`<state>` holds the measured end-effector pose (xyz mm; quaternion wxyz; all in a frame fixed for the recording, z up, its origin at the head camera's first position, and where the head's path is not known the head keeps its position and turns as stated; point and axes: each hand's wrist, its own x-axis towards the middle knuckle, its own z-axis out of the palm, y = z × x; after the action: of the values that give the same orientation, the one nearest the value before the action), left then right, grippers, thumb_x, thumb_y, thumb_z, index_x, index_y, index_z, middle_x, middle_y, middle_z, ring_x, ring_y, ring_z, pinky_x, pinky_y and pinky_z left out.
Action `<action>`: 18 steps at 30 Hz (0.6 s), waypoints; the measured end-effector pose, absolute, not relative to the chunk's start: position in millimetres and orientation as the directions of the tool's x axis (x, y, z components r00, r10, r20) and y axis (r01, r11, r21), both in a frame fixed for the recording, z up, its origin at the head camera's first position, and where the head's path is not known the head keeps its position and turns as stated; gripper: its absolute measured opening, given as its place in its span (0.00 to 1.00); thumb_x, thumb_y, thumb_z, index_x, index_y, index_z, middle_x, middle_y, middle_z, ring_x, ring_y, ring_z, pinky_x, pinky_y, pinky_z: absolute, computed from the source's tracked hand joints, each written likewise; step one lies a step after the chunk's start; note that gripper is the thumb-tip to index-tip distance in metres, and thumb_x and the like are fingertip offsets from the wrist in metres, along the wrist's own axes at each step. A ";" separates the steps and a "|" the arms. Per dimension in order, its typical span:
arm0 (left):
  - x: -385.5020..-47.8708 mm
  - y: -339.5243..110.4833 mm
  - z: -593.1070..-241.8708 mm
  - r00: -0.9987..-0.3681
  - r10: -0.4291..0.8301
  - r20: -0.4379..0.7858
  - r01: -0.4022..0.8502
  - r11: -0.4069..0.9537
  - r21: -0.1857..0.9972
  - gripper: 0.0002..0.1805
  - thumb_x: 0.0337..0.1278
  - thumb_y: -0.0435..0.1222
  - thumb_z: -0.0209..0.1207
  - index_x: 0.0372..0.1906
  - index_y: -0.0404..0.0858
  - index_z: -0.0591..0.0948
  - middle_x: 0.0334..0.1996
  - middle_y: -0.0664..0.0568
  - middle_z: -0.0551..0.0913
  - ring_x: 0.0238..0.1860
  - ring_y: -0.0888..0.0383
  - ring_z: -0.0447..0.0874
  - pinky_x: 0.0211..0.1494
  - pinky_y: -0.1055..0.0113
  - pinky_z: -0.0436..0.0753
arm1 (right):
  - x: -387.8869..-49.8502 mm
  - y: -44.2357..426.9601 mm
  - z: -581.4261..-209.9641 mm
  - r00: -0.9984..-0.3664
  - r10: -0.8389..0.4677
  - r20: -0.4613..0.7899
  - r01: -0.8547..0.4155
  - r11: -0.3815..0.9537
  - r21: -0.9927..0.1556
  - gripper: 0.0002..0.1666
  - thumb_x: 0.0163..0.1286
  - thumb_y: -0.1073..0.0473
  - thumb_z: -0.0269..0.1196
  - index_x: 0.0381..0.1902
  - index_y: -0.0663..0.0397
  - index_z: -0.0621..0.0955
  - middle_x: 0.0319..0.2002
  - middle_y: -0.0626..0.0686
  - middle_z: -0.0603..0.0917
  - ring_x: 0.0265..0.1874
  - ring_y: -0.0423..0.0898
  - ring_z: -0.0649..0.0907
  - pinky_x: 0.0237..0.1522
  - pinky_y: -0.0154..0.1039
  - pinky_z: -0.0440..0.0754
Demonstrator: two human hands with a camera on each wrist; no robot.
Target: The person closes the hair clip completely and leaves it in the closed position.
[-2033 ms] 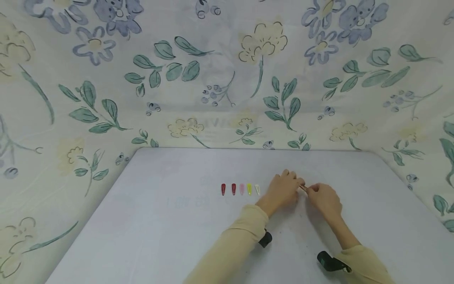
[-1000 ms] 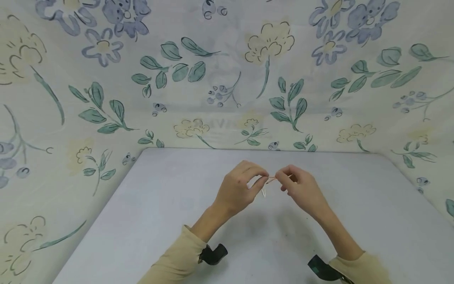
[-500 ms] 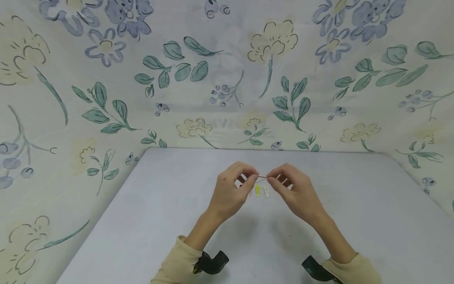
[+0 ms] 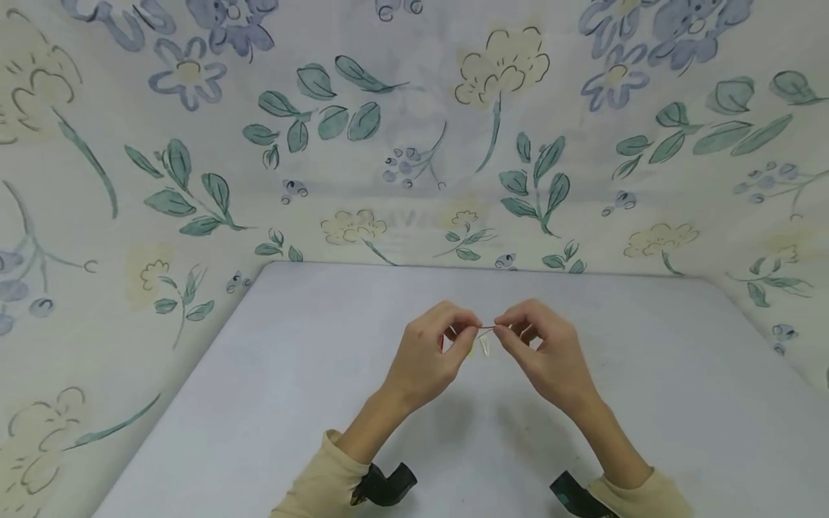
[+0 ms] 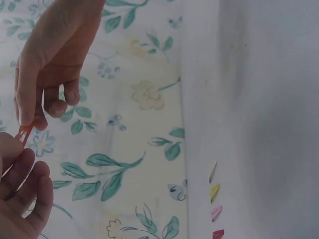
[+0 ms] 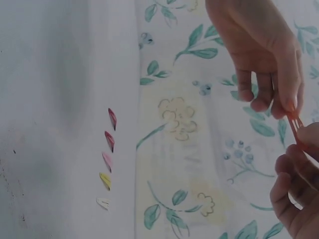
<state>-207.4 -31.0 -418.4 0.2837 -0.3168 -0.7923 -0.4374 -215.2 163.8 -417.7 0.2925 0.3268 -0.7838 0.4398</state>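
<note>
My left hand [image 4: 424, 356] and right hand [image 4: 549, 352] are raised above the table, facing each other. Between them they pinch the two ends of an orange-red snap hair clip [image 6: 295, 124], thumb against fingers on each side. From the head it looks like a thin line with a finer strand below it. Beneath the hands a row of snap hair clips lies on the table: a red clip [image 6: 112, 119], a dark red clip [image 6: 109, 141], a pink clip [image 6: 107, 162], a yellow clip [image 6: 104, 180] and a white clip [image 6: 103, 202]. In the head view my left hand covers most of this row.
The white tabletop [image 4: 272, 381] stretches out on both sides of the hands. A floral cloth [image 4: 401, 144] hangs behind its far edge and along the sides. Black wrist cameras [image 4: 386, 485] are strapped at both cuffs.
Two seconds ago both hands were low at the right, with the clip between them. They have since moved left and up, over the row. The last half second brings only a slight shift.
</note>
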 end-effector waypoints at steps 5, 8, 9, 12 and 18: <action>-204.0 -33.9 -417.1 -0.643 0.294 0.708 0.748 0.443 0.495 0.05 0.59 0.27 0.61 0.36 0.38 0.83 0.31 0.55 0.81 0.31 0.62 0.76 0.31 0.71 0.75 | -212.7 161.2 -418.9 -0.608 -0.274 0.745 -0.776 0.405 -0.484 0.13 0.59 0.75 0.68 0.37 0.54 0.82 0.31 0.44 0.82 0.25 0.37 0.75 0.26 0.31 0.77; -203.2 -36.3 -415.9 -0.636 0.314 0.704 0.752 0.457 0.475 0.06 0.57 0.26 0.63 0.35 0.39 0.84 0.29 0.56 0.81 0.29 0.63 0.74 0.31 0.73 0.73 | -211.9 160.6 -420.6 -0.614 -0.290 0.734 -0.771 0.417 -0.481 0.13 0.59 0.75 0.68 0.37 0.55 0.81 0.30 0.44 0.81 0.24 0.37 0.75 0.24 0.32 0.77; -203.0 -37.0 -415.4 -0.633 0.319 0.705 0.754 0.460 0.469 0.06 0.56 0.26 0.63 0.35 0.39 0.84 0.28 0.56 0.81 0.29 0.63 0.74 0.31 0.73 0.73 | -211.8 160.5 -421.0 -0.616 -0.294 0.731 -0.770 0.421 -0.479 0.13 0.59 0.75 0.68 0.37 0.55 0.81 0.30 0.44 0.81 0.24 0.37 0.74 0.24 0.33 0.77; -202.3 -38.4 -413.0 -0.624 0.340 0.703 0.762 0.466 0.450 0.06 0.56 0.26 0.63 0.36 0.39 0.84 0.28 0.56 0.81 0.29 0.64 0.73 0.31 0.74 0.73 | -211.9 160.9 -421.9 -0.620 -0.293 0.728 -0.765 0.434 -0.476 0.13 0.59 0.75 0.68 0.37 0.55 0.81 0.30 0.44 0.80 0.24 0.37 0.74 0.23 0.33 0.76; -201.4 -40.1 -408.9 -0.630 0.383 0.676 0.760 0.482 0.436 0.06 0.57 0.27 0.63 0.38 0.39 0.85 0.32 0.57 0.84 0.31 0.64 0.76 0.33 0.75 0.75 | -211.8 161.8 -421.1 -0.631 -0.283 0.722 -0.752 0.451 -0.480 0.12 0.59 0.74 0.68 0.37 0.55 0.81 0.29 0.44 0.80 0.24 0.36 0.74 0.24 0.33 0.77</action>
<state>-201.4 -40.1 -408.9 0.2538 -0.3473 -0.8226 -0.3720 -211.8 161.8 -421.1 0.2838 0.3223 -0.8031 0.4130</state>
